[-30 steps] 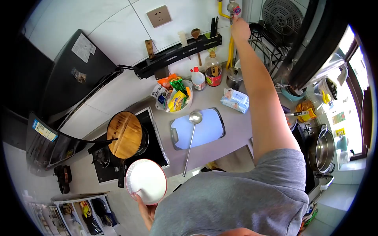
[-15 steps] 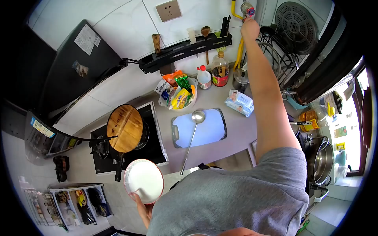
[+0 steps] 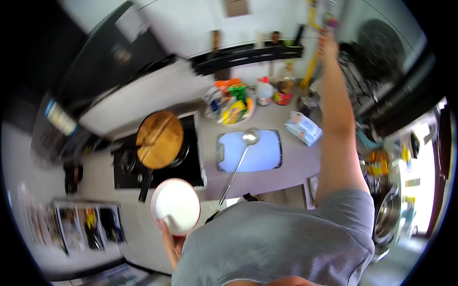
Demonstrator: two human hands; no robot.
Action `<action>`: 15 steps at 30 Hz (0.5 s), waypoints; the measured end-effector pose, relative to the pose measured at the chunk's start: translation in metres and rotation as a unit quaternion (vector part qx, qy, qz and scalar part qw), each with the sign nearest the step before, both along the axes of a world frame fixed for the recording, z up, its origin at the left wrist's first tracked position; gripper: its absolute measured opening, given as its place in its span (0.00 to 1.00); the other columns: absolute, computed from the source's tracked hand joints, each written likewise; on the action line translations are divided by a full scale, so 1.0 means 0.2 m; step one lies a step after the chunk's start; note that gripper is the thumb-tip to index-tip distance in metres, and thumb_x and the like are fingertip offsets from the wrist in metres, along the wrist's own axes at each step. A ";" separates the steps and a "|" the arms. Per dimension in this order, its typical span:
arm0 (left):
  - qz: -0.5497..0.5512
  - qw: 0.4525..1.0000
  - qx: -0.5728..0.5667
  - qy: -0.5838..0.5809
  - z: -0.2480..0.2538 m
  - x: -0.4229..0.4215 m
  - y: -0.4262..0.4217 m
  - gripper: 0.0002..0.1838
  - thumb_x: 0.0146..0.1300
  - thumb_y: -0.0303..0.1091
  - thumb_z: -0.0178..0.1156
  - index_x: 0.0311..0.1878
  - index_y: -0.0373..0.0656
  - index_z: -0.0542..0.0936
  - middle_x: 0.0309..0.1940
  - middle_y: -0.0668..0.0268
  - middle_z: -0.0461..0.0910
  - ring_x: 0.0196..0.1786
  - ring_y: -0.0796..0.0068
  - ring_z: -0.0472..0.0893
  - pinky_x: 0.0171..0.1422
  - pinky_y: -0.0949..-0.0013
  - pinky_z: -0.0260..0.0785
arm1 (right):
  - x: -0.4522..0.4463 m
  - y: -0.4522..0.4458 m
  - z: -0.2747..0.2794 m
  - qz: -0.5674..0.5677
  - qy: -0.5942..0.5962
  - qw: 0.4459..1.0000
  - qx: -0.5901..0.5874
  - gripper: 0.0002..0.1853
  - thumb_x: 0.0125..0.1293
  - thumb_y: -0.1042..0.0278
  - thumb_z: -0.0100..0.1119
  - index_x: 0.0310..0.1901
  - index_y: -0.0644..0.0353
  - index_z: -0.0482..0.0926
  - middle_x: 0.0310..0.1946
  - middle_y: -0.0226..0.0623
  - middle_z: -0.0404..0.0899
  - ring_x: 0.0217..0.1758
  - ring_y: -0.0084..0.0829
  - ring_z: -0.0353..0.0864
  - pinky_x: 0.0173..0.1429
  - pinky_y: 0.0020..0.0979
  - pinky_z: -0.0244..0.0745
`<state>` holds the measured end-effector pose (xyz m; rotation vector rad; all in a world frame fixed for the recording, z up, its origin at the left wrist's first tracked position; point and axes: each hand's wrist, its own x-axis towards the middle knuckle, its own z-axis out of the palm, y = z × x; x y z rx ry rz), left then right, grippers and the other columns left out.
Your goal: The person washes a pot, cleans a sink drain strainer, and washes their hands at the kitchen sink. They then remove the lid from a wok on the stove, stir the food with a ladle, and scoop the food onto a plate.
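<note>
**View's swung; R hand (image 3: 328,48) now a bit lower vs knob (image 3: 332,23), bowl (image 3: 174,202) still in L hand (image 3: 172,242)**

Bowl's L of the body, nr pan handle (image 3: 146,186), open side up. L thumb's clamped on the rim; other fingers mostly hidden. Keep that pinch firm w/ fingers spread under, & hold it level, b/c a one-sided grip can tip. Can't tell if there's anything in it. Best keep it off the handle, or the pan could get knocked.

R arm's at full stretch, hand by the knob nr yellow pipe (image 3: 313,66). Fingers look loosely curled, but blur: can't tell if they're clamped on the knob or just below. For a good turn, step in a bit, get thumb + fingers round it & twist from the wrist, w/o leaning on the pipe. Keep forearm above wipes (image 3: 304,127). Mind the ladle (image 3: 250,137) on the board (image 3: 267,152): its handle juts past the counter edge, nr the shirt.
</note>
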<state>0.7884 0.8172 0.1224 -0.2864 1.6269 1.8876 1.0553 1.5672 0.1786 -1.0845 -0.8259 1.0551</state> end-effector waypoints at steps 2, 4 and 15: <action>-0.011 0.996 0.076 -0.042 -0.11 -0.06 -0.08 0.39 0.65 0.59 0.56 0.70 0.42 0.61 0.65 0.57 0.68 0.64 0.59 0.72 0.64 0.53 0.70 | 0.01 0.01 -0.15 0.058 0.014 0.998 0.006 0.22 0.69 0.46 0.51 0.43 0.60 0.81 0.21 0.25 0.71 0.17 0.17 0.63 0.19 0.19 0.55; 0.044 0.995 0.024 -0.089 -0.11 -0.12 -0.08 0.34 0.68 0.55 0.54 0.69 0.45 0.62 0.64 0.59 0.70 0.62 0.60 0.72 0.61 0.53 0.70 | 0.00 0.01 -0.29 0.134 0.038 0.990 -0.007 0.17 0.69 0.51 0.54 0.43 0.58 0.80 0.26 0.25 0.76 0.21 0.16 0.68 0.22 0.18 0.59; 0.043 0.992 0.047 -0.112 -0.22 -0.39 -0.30 0.29 0.73 0.53 0.46 0.64 0.39 0.66 0.53 0.56 0.77 0.49 0.64 0.82 0.44 0.63 0.82 | -0.33 -1.04 -0.26 0.313 -0.163 0.934 -0.060 0.22 0.70 0.49 0.52 0.59 0.52 0.73 0.36 0.35 0.83 0.27 0.18 0.78 0.27 0.17 0.69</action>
